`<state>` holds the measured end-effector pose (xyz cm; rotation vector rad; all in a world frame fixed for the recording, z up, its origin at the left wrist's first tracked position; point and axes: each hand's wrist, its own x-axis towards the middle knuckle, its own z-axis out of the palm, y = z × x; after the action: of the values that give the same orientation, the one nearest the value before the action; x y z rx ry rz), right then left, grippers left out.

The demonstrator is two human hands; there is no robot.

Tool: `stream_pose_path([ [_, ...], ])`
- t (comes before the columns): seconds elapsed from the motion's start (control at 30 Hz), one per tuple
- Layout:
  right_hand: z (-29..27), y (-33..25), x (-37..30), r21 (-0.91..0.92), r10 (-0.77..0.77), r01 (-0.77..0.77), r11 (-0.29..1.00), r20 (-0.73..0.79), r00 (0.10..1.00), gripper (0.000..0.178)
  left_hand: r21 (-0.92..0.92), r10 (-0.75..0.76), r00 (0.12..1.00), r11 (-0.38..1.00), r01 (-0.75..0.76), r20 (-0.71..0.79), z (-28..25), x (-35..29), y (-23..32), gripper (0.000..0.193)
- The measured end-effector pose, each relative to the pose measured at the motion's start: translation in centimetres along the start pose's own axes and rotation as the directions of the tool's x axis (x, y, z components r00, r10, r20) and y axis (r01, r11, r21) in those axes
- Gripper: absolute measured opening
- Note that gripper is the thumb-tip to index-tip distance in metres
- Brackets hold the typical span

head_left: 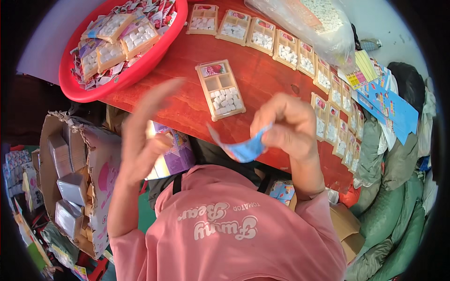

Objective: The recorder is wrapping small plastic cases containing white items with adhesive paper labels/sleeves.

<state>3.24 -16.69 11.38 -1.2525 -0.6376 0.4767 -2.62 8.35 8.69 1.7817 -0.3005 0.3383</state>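
My right hand pinches a curved blue printed strip of card or film above the table's near edge. My left hand, smeared by motion, has its thumb and fingers spread apart and nothing in them. Between and beyond the hands lies a cream compartment tray on the red table. White pellet-like pieces fill its near compartment, two small middle compartments are bare, and a small red-printed packet sits in the far one. Neither hand touches this tray.
Similar filled trays curve along the table's far and right sides. A red basin holds small packets and more trays. A clear bag of white pieces lies at the back. An open carton stands at left; blue printed sheets lie right.
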Motion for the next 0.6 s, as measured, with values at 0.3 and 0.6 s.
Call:
stream_pose_path([
  [0.3,-5.1,6.4,4.6,0.012,0.264,-0.291,0.957,-0.459,0.849,0.019,-0.298,-0.559,0.822,0.771,0.563,0.107,2.5,2.5,-6.1,0.031],
  [0.6,-7.3,9.5,5.9,-0.174,0.227,-0.391,0.904,-0.580,0.782,0.028,-0.245,-0.550,0.835,0.806,0.539,0.025,3.4,4.1,-10.2,0.035],
])
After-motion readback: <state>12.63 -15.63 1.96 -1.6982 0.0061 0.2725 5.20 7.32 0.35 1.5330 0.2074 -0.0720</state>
